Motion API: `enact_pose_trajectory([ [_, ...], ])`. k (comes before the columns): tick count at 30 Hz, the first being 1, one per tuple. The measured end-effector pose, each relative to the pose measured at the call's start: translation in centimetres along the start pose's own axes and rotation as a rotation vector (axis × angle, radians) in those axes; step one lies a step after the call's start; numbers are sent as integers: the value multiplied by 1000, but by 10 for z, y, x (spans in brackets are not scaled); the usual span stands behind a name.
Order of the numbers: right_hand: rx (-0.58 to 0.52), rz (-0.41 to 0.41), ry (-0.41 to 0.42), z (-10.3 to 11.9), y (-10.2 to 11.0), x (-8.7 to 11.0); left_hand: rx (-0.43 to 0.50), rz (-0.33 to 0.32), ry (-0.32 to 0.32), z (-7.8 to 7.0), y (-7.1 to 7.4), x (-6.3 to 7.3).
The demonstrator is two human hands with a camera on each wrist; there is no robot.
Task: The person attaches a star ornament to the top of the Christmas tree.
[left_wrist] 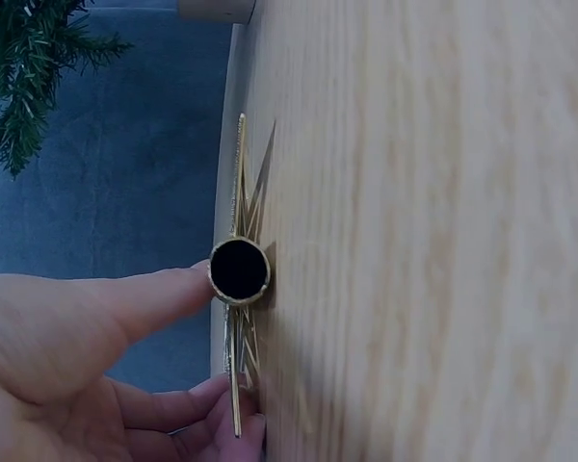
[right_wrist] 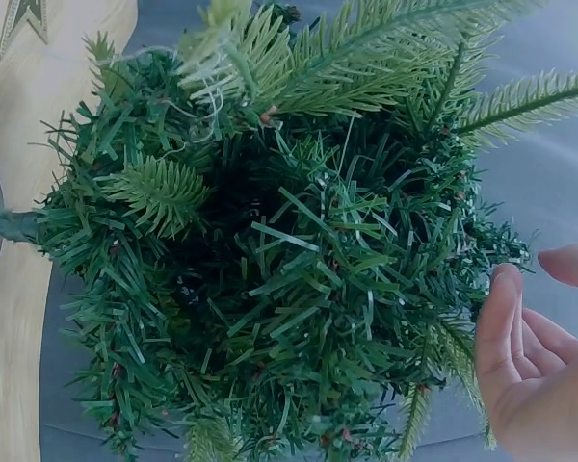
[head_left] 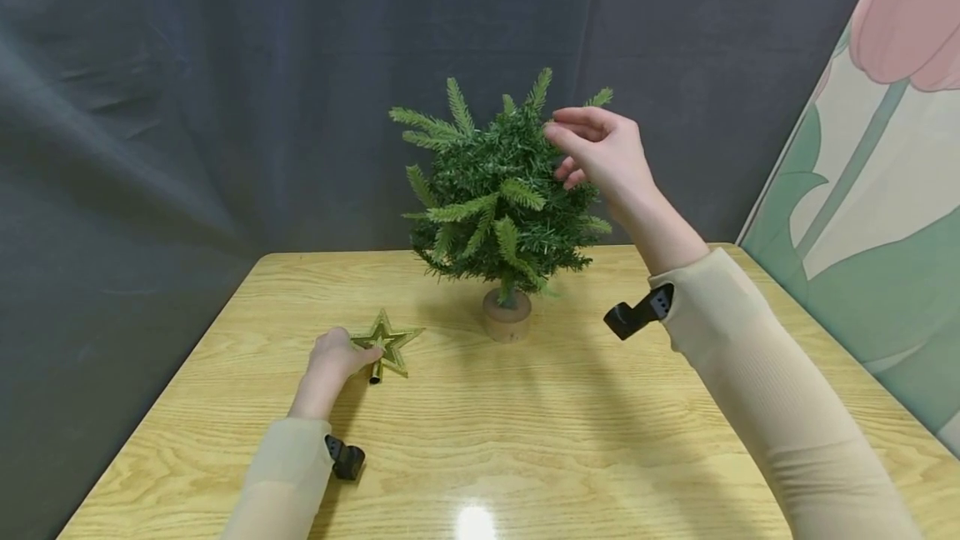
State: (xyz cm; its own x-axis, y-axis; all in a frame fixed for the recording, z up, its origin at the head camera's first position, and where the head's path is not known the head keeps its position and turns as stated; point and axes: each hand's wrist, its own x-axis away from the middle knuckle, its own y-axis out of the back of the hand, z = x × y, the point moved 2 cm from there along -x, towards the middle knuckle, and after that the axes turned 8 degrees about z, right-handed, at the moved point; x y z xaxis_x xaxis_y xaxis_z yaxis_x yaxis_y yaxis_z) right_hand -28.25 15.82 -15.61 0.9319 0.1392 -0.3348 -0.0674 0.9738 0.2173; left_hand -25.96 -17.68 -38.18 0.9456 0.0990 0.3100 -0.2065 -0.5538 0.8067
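Note:
A gold star tree topper point(head_left: 393, 337) lies on the table left of a small artificial Christmas tree point(head_left: 491, 177). My left hand point(head_left: 330, 363) holds the star, its thumb against the hollow gold socket point(left_wrist: 239, 271) and its fingers curled at one star point near the tabletop. The socket's open end faces the left wrist camera. My right hand point(head_left: 603, 152) is raised at the tree's upper right side, beside the outer twigs. Its fingers are loosely bent, and a gap shows between thumb and forefinger in the right wrist view.
The tree stands upright on a round wooden base point(head_left: 507, 319) toward the back of the wood-grain table point(head_left: 480, 432). Dark grey cloth point(head_left: 300, 90) hangs behind and to the left. A tulip-patterned panel point(head_left: 862, 190) stands along the right side.

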Motion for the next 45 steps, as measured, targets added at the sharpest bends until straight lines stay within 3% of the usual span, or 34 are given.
enact_pose_trajectory([
  [10,-2,-58,21,3,-8,-6,-8,26,-15,-1,4,-7],
  [22,157,-139,55,7,-15,-6,9,66,-41,-2,11,-9],
  [29,269,-120,-32,11,-22,-5,19,82,-53,0,12,-15],
  [36,289,-99,-66,10,-27,-9,25,108,-56,3,12,-22],
  [45,288,-157,-99,7,-35,-16,26,122,-88,9,13,-31],
])
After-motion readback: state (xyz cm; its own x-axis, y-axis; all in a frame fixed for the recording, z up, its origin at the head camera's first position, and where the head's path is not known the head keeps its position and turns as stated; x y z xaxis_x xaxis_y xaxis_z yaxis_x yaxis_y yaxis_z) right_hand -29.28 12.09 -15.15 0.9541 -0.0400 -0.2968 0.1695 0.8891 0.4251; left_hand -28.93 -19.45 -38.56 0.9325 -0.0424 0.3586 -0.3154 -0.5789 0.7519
